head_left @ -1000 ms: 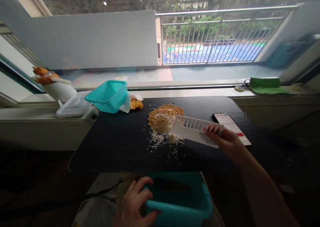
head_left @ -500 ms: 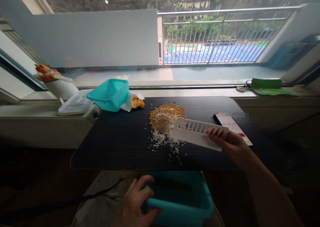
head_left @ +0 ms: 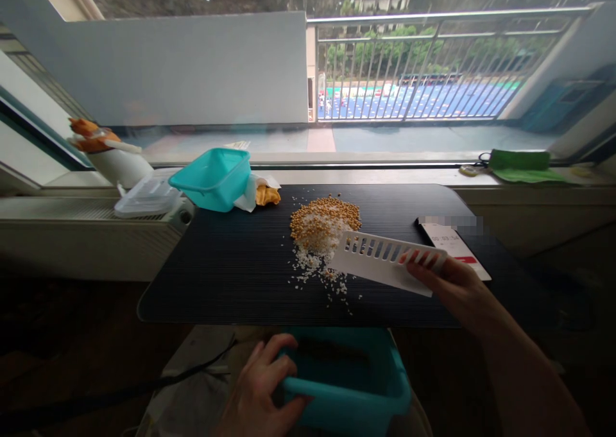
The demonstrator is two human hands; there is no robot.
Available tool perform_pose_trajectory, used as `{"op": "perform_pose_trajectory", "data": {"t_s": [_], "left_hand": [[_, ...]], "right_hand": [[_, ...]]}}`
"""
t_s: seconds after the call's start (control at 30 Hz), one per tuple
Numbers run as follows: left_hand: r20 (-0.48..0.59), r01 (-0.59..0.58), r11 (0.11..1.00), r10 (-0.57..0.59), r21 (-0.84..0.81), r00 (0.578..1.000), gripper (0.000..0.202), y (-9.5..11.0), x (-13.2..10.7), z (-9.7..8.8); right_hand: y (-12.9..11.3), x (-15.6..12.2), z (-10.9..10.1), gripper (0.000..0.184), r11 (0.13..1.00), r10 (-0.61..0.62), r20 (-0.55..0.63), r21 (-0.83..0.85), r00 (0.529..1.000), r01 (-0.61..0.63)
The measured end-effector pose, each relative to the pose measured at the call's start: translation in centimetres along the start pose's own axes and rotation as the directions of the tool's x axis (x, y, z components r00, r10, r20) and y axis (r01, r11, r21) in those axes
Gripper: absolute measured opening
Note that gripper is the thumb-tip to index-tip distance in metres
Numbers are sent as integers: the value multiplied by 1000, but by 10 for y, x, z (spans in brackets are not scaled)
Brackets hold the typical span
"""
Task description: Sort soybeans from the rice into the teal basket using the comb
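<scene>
My right hand (head_left: 455,286) is closed on the right end of a white slotted plastic piece (head_left: 380,274). The far end of this piece touches or hangs just over the near right side of a heap of yellow beans (head_left: 327,214) mixed with white rice grains (head_left: 312,257); which of the two I cannot tell. Loose grains are scattered on the near side of the heap. Below the table edge, my left hand (head_left: 267,379) grips the left rim of a turquoise plastic tub (head_left: 351,398). The tub's inside is dark, so its contents cannot be made out.
The black table (head_left: 216,276) also bears a phone (head_left: 452,248) showing a timer, a second turquoise tub (head_left: 212,180) and a crumpled orange cloth (head_left: 267,195). Behind them, a green cloth (head_left: 522,166) lies on the window sill. A clear lid (head_left: 149,195) rests on the radiator at left.
The view has shifted slightly. The white slotted piece stays nearly in place over the heap's edge, and both hands keep their grips.
</scene>
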State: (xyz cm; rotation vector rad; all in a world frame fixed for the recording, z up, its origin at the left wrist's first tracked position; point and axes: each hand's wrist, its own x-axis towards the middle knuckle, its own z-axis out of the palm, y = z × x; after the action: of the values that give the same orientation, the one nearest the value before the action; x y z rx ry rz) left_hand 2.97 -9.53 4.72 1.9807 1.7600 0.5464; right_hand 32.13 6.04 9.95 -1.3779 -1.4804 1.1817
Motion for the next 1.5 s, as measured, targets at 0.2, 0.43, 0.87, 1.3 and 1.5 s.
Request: {"op": "perform_pose_trajectory", "data": {"t_s": [0.2,0.43,0.87,1.3,1.5], "left_hand": [[-2,21,1000,-21,-7,1000,17,-1,1,-1],[-7,19,1000,-20,-19,1000,18,0,0,-2],[20,37,999,-37,-33,999,15,-3,-1,-1],[12,51,998,-50,-47,999,17,-4,-1,1],[17,47,998,-46,-43,999,16,-5,-3,0]], "right_hand": [[5,-3,-2,33,1000,19,47,12,999,-20],[8,-6,-6,29,1000,18,55,18,998,-19],[-1,-13,-3,32,1000,27,222,-4,975,-27],[11,1,7,28,999,18,69,47,997,-21],[8,-2,6,28,998,33,122,41,992,-38]]}}
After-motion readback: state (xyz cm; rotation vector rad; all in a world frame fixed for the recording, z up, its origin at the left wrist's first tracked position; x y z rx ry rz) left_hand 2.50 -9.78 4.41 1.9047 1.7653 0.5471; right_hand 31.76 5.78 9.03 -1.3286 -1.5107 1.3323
